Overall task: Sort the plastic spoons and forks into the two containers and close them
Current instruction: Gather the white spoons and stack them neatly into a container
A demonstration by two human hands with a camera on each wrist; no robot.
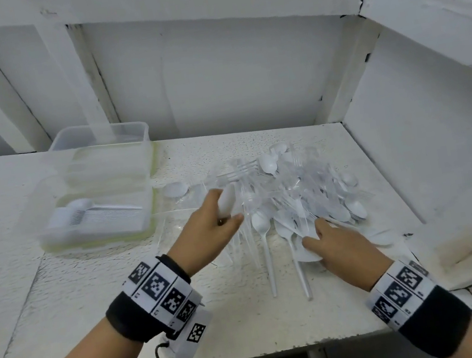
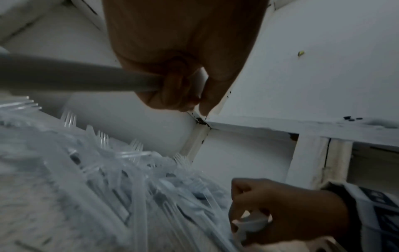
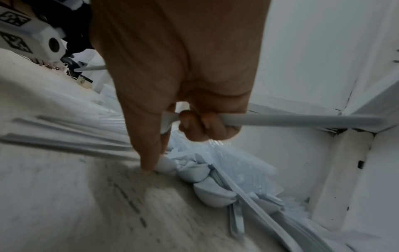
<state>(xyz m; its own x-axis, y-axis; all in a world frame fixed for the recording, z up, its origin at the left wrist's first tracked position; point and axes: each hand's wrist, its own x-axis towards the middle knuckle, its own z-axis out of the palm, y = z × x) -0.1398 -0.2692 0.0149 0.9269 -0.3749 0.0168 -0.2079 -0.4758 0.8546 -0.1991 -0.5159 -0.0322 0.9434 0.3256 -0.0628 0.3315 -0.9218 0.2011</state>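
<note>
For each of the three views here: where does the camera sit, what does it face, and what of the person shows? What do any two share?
Head: worn on the head, looking down at the table, the container and the cutlery pile; both forearms show.
Left wrist: looks along the left hand, which grips a spoon; the right hand also shows.
Right wrist: looks along the right hand, which grips a white handle.
All share the pile.

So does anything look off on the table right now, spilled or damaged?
Nothing looks damaged. The unsorted pile of spoons and forks lies jumbled on the table, as expected mid-sort. White spoons sit stacked in the near container. Each hand, left and right, holds cutlery.
</note>
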